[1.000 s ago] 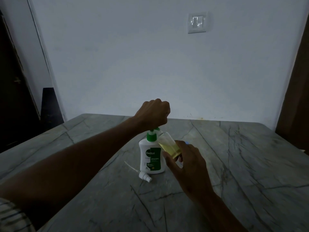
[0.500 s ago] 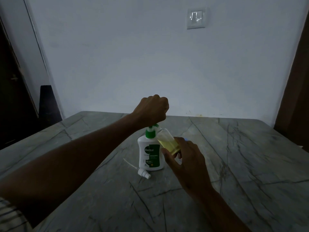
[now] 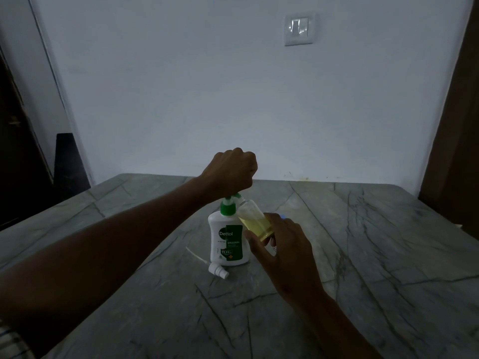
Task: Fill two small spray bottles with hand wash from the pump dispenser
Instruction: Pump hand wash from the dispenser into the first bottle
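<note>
Dim light falls on a grey marble table (image 3: 363, 255) with dark veins, which stands against a pale wall with a light switch (image 3: 298, 29) high on the right. Near the middle of the table we see the white Dettol pump dispenser (image 3: 226, 239) standing upright, with a green collar and pump head. Our left hand (image 3: 232, 173) is closed into a fist and rests on top of the pump head; the fingers are curled, and we cannot tell whether they grip anything. Our right hand (image 3: 282, 244) holds a small clear spray bottle (image 3: 255, 220) between thumb and fingers, tilted, with its open mouth just at the pump spout. This bottle is about half full of yellow liquid. On the table, just in front of the dispenser, lies a white spray cap (image 3: 219, 270) with its thin tube.
</note>
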`<state>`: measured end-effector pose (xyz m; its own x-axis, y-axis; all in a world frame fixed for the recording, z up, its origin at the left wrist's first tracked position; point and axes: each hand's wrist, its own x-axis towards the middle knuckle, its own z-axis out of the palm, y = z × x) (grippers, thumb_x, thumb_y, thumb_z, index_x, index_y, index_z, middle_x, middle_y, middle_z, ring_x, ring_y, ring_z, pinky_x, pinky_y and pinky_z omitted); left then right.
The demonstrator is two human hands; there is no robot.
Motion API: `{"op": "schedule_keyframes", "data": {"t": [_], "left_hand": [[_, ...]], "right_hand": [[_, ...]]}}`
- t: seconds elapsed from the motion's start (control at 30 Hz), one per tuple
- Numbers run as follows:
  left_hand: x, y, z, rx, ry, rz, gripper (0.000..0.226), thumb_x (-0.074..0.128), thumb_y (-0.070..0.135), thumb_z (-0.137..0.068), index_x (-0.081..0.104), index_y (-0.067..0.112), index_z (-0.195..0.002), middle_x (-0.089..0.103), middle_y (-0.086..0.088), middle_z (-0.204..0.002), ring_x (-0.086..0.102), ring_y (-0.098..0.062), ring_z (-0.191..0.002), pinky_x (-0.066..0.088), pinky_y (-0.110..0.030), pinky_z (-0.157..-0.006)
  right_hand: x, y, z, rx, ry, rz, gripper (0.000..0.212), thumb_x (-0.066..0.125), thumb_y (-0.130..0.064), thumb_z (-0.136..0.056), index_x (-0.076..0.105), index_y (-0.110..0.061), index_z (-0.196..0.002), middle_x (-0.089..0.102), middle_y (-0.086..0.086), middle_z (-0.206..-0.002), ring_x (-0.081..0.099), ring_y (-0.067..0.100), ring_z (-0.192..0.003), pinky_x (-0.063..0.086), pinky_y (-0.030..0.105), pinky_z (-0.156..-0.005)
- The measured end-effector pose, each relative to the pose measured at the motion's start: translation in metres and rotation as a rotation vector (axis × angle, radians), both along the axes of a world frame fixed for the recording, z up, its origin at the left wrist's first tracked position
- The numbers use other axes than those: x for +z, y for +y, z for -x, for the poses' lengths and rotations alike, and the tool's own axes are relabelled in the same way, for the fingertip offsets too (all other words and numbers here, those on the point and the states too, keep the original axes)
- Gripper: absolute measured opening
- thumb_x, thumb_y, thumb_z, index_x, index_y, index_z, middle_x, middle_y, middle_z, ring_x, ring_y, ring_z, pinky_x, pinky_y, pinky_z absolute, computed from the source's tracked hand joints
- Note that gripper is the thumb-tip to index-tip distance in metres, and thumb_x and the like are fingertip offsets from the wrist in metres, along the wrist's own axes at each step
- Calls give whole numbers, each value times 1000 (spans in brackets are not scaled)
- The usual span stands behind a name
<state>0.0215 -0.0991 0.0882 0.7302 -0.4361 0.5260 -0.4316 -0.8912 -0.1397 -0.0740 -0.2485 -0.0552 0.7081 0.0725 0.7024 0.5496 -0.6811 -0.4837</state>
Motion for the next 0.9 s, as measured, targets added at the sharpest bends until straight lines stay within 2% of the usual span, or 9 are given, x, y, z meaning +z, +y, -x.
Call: {"op": "schedule_keyframes", "data": {"t": [0.27,0.4,0.57,0.67,0.9], "left_hand": [[-9,2,-4,6,-10,-10,29,44,-6,-69,35,17,-54,33,-3,-55,27,-23,-55,32,-36,-55],[-2,2,-8,6,-18,-7,30,45,-6,-69,35,17,-53,35,-1,-55,32,-23,-54,34,-36,-55],[-9,1,-6,-7,-21,22,25,39,-6,-64,34,17,-55,31,-3,-57,25,-21,-56,29,-35,-55],[-11,1,-3,3,-17,0,25,41,-6,-66,37,16,-55,33,-4,-56,27,-21,-55,31,-35,-55],[-3,0,-8,23,-9,-5,27,44,-5,-68,35,16,-54,34,-2,-55,31,-23,-54,31,-33,-55]], "right_hand": [[-4,1,-1,7,48,11,56,33,-79,-89,42,-38,-127,46,-16,-98,44,-4,-84,40,16,-67],[-1,-1,0,13,33,23,56,34,-76,-90,45,-35,-127,48,-14,-99,44,-1,-85,41,16,-68],[-2,-3,-1,8,40,36,54,34,-76,-91,46,-36,-126,49,-14,-99,46,0,-86,40,15,-68],[-3,-1,-2,4,47,43,55,34,-76,-91,44,-36,-127,50,-14,-100,46,1,-87,44,17,-69],[-1,-2,-1,6,35,36,53,38,-73,-92,47,-34,-126,51,-12,-101,46,0,-86,40,14,-68]]}}
